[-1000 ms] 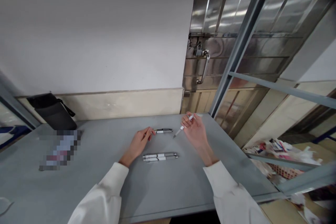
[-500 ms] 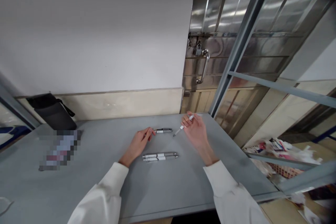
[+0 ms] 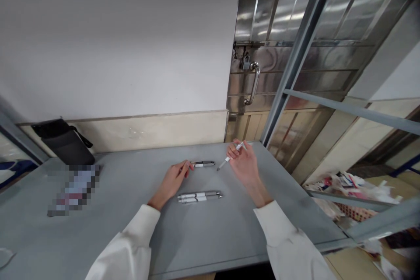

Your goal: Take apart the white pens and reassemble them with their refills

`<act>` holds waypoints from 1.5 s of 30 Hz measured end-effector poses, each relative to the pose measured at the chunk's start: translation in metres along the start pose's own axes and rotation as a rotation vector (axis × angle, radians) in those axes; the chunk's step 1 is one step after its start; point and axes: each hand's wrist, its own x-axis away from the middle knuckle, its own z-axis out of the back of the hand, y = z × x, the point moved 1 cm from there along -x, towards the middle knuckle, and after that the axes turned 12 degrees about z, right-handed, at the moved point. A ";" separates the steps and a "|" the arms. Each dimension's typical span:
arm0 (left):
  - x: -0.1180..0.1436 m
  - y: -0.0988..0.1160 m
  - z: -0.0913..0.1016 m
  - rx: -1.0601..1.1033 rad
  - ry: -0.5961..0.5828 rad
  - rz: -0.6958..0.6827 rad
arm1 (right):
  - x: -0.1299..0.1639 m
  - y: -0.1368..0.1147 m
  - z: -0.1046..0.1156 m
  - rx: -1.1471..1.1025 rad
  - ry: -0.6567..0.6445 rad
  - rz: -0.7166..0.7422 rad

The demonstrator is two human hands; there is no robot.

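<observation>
My left hand (image 3: 174, 178) rests on the grey table, its fingers closed on the left end of a white and silver pen (image 3: 204, 164) lying flat. To the right, my right hand (image 3: 243, 162) is raised a little and holds another white pen (image 3: 229, 157) between thumb and fingers. That pen slants, its pointed clear end down and to the left. Closer to me, a small group of white and silver pens (image 3: 200, 197) lies side by side, touched by neither hand.
A black pouch (image 3: 67, 142) with a strap leans at the back left, and a blurred-out flat item (image 3: 75, 190) lies before it. Behind the table (image 3: 210, 240) is a wall. A metal frame post (image 3: 295, 52) rises at the right, with bagged items (image 3: 354, 188) beyond.
Both hands keep almost the same place and hold. The view has shifted very slightly.
</observation>
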 end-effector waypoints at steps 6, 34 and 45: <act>-0.001 -0.003 -0.002 0.002 -0.014 0.000 | 0.001 0.000 -0.001 -0.006 -0.015 -0.033; 0.000 0.011 -0.005 0.273 0.011 -0.036 | 0.008 0.028 0.000 0.669 -0.357 -0.050; 0.003 0.015 -0.010 0.165 -0.120 -0.084 | 0.023 0.046 0.011 0.824 -0.680 -0.213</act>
